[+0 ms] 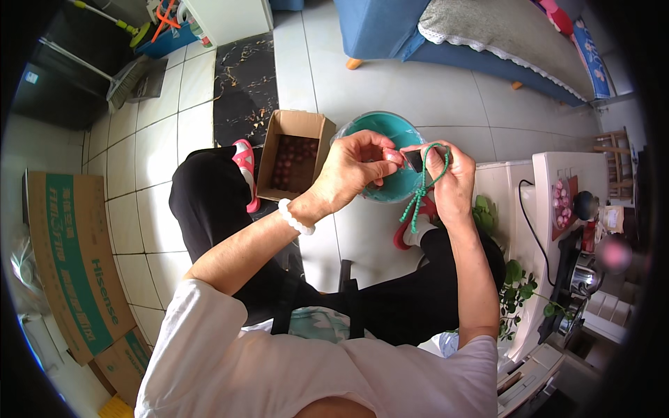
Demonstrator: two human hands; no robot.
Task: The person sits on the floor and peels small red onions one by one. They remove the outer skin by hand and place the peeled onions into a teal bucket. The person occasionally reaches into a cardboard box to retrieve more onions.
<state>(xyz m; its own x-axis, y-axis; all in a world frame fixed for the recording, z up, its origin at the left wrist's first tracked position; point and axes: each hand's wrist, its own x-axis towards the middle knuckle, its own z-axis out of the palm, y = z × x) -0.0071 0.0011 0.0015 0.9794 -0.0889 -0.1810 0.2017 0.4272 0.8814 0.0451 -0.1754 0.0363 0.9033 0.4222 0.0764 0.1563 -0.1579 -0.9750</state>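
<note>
Between the fingers of my left hand [347,167] is a small pinkish bulb [393,157], which looks like a shallot or small onion. My right hand [450,175] holds a dark, flat tool [414,160], probably a small peeling knife, against the bulb's right side. A knotted green cord [421,192] hangs from the right hand. Both hands are above a teal basin [400,125] lined with clear plastic. Left of the basin, an open cardboard box [297,124] holds many small reddish bulbs [282,162]. The tool's edge is partly hidden by the fingers.
At the right, a white cabinet [543,209] carries a bowl of peeled bulbs [562,204]. Leafy plants [515,285] stand beside my right leg. A blue sofa [376,31] is at the top; large cardboard cartons [78,251] stand at the left. A broom [125,81] leans at the upper left.
</note>
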